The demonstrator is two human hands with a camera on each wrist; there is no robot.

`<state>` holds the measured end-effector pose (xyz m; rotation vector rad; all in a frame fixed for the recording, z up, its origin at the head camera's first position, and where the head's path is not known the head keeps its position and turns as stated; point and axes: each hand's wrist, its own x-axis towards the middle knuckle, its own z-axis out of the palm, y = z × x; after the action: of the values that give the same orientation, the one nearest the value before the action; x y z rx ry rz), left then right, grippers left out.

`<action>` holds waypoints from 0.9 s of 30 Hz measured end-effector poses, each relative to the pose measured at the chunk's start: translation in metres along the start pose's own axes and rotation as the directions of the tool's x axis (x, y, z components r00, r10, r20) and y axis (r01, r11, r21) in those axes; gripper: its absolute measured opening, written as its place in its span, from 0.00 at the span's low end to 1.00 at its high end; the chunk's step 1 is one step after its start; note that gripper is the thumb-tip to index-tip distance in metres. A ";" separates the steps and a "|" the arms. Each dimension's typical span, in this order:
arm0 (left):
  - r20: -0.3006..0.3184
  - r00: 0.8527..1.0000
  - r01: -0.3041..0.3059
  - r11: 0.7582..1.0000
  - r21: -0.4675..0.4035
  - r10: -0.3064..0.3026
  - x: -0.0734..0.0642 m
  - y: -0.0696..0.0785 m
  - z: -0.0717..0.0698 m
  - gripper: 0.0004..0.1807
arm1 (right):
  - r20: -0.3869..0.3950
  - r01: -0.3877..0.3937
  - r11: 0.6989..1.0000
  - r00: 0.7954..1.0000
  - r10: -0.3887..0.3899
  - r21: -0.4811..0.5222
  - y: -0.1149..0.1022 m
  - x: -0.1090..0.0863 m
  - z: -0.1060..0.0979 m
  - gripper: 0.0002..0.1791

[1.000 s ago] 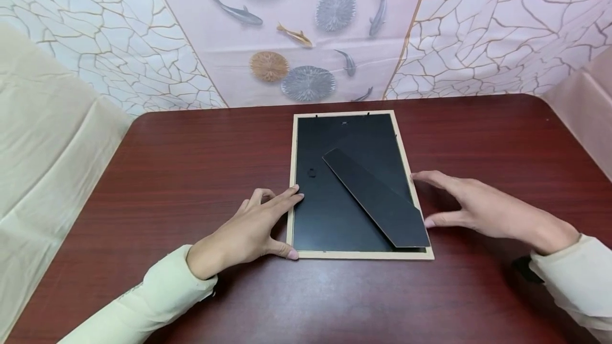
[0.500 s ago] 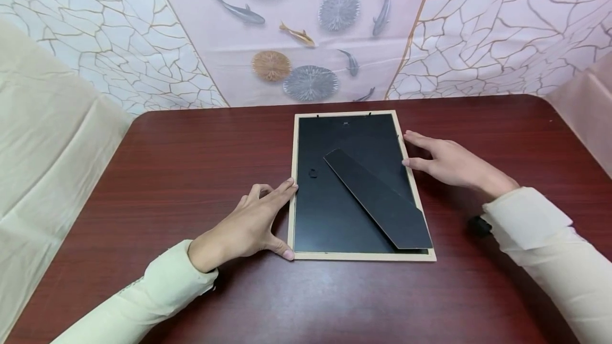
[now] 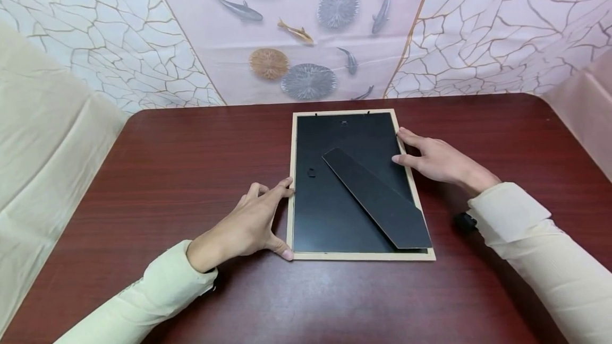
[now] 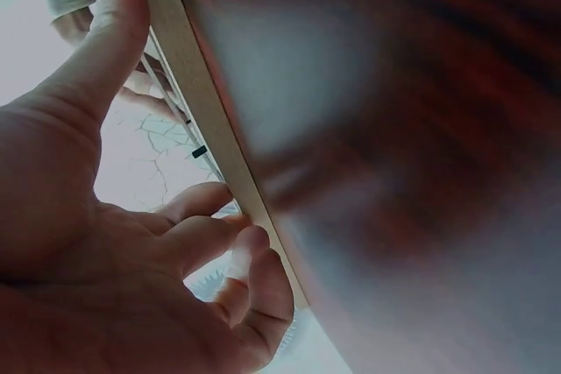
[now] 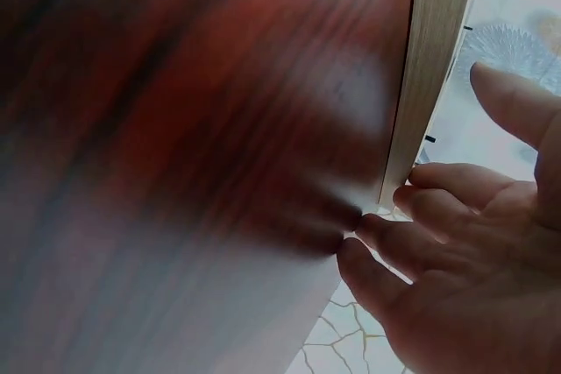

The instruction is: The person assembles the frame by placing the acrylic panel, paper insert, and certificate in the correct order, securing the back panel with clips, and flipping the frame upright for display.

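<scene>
A picture frame (image 3: pixel 289 216) with a pale wooden border lies face down on the dark red-brown table, its black backing board (image 3: pixel 325 216) upward. A black easel stand (image 3: pixel 377 200) slants across the backing. My left hand (image 3: pixel 244 227) touches the left side, fingertips on the border and thumb at the near left corner. In the left wrist view its outer fingers bend beside the wooden edge (image 4: pixel 206 85). At the far part of the right side is my right hand (image 3: pixel 437 161). Its fingertips meet the edge, and its thumb reaches over the border above the backing.
The table (image 3: pixel 191 158) extends around the frame. Behind it hangs a patterned cloth (image 3: pixel 306 31) with fish and round motifs. Plain pale cloth (image 3: pixel 43 174) closes off the left side. Small dark metal tabs (image 3: pixel 368 112) stick up along the frame's far border.
My right hand has slid away from me along the right side, from the middle to the far part, and its thumb has come in over the border. The left hand has barely shifted.
</scene>
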<state>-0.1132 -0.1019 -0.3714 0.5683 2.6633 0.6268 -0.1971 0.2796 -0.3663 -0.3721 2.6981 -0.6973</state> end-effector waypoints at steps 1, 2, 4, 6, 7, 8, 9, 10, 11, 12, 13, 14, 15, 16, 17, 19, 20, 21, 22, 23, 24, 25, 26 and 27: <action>0.003 1.000 -0.003 1.000 -0.002 0.003 0.000 0.000 0.000 0.80 | 0.001 -0.001 1.000 1.000 0.001 -0.004 0.000 0.000 0.000 0.45; 0.005 1.000 -0.014 1.000 -0.001 0.014 0.001 0.000 0.000 0.80 | 0.000 -0.001 1.000 1.000 0.001 -0.012 0.000 0.000 0.000 0.45; 0.010 1.000 -0.029 1.000 -0.002 0.029 0.002 -0.001 0.000 0.80 | -0.001 0.006 0.999 1.000 -0.006 -0.032 0.000 -0.001 0.000 0.44; 0.012 0.999 -0.040 0.999 -0.002 0.040 0.002 -0.001 0.000 0.80 | -0.005 0.026 0.998 1.000 -0.026 -0.061 0.000 -0.001 0.001 0.42; 0.015 0.999 -0.040 0.999 -0.004 0.040 0.003 -0.001 0.000 0.80 | -0.006 0.037 0.996 0.999 -0.038 -0.078 -0.001 0.000 0.001 0.41; 0.015 0.999 -0.043 0.999 0.001 0.043 0.003 -0.002 0.000 0.80 | -0.004 0.049 0.994 0.999 -0.050 -0.099 -0.001 0.000 0.002 0.39; 0.016 0.999 -0.043 0.999 0.005 0.043 0.003 -0.002 0.000 0.80 | -0.002 0.061 0.991 0.998 -0.061 -0.123 -0.002 0.001 0.003 0.38; 0.017 0.999 -0.043 0.999 0.009 0.043 0.003 -0.002 0.000 0.79 | -0.003 0.071 0.986 0.997 -0.072 -0.151 -0.003 0.001 0.004 0.36; 0.018 0.999 -0.043 0.999 0.013 0.043 0.003 -0.001 0.000 0.79 | -0.003 0.077 0.981 0.997 -0.078 -0.177 -0.004 0.002 0.005 0.34; 0.019 0.999 -0.042 0.999 0.017 0.042 0.003 -0.001 0.000 0.79 | -0.005 0.080 0.975 0.997 -0.083 -0.205 -0.006 0.003 0.006 0.33; 0.021 0.999 -0.041 0.999 0.021 0.040 0.003 -0.001 0.000 0.79 | -0.006 0.079 0.968 0.997 -0.083 -0.238 -0.007 0.003 0.007 0.32; 0.022 0.999 -0.041 0.999 0.025 0.040 0.003 -0.001 0.000 0.79 | -0.008 0.076 0.959 0.997 -0.081 -0.274 -0.009 0.004 0.008 0.31; 0.023 0.999 -0.040 0.999 0.030 0.039 0.002 -0.001 0.000 0.79 | -0.010 0.070 0.948 0.997 -0.077 -0.309 -0.011 0.004 0.009 0.30; 0.024 0.999 -0.038 0.999 0.035 0.037 0.002 -0.001 -0.001 0.79 | -0.014 0.060 0.938 0.998 -0.069 -0.342 -0.013 0.004 0.010 0.30; 0.023 0.999 -0.036 0.998 0.041 0.035 0.002 -0.001 -0.001 0.79 | -0.016 0.047 0.928 0.998 -0.057 -0.369 -0.016 0.004 0.011 0.29; 0.022 0.999 -0.038 0.997 0.059 0.037 0.001 -0.001 -0.002 0.79 | -0.023 0.031 0.898 0.999 -0.046 -0.439 -0.021 0.004 0.013 0.29; 0.021 0.999 -0.042 0.997 0.071 0.040 0.001 -0.001 -0.002 0.79 | -0.028 0.027 0.885 0.999 -0.045 -0.466 -0.023 0.004 0.014 0.29; 0.019 0.999 -0.047 0.996 0.081 0.045 0.000 -0.001 -0.002 0.78 | -0.033 0.021 0.873 0.999 -0.042 -0.487 -0.025 0.004 0.014 0.29; 0.019 0.999 -0.053 0.994 0.091 0.051 0.000 0.000 -0.003 0.77 | -0.036 0.015 0.862 0.999 -0.039 -0.507 -0.026 0.004 0.015 0.29; 0.018 0.998 -0.060 0.993 0.102 0.059 -0.001 0.000 -0.003 0.75 | -0.035 0.015 0.849 0.999 -0.039 -0.528 -0.028 0.003 0.016 0.30; 0.018 0.998 -0.068 0.992 0.110 0.066 -0.001 0.000 -0.003 0.74 | -0.037 0.015 0.836 0.998 -0.041 -0.548 -0.029 0.003 0.017 0.30; 0.018 0.997 -0.075 0.990 0.119 0.073 -0.002 0.000 -0.003 0.72 | -0.037 0.012 0.826 0.999 -0.040 -0.563 -0.030 0.002 0.018 0.30; 0.019 0.997 -0.080 0.989 0.126 0.078 -0.002 0.001 -0.004 0.70 | -0.038 0.008 0.818 0.999 -0.037 -0.575 -0.030 0.002 0.019 0.30; 0.020 0.996 -0.084 0.988 0.131 0.082 -0.002 0.001 -0.004 0.67 | -0.037 0.005 0.809 0.999 -0.033 -0.588 -0.031 0.001 0.019 0.30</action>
<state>-0.1122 -0.1033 -0.3670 0.7211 2.6933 0.4701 -0.1859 0.2447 -0.3666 -0.5310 2.9049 0.1636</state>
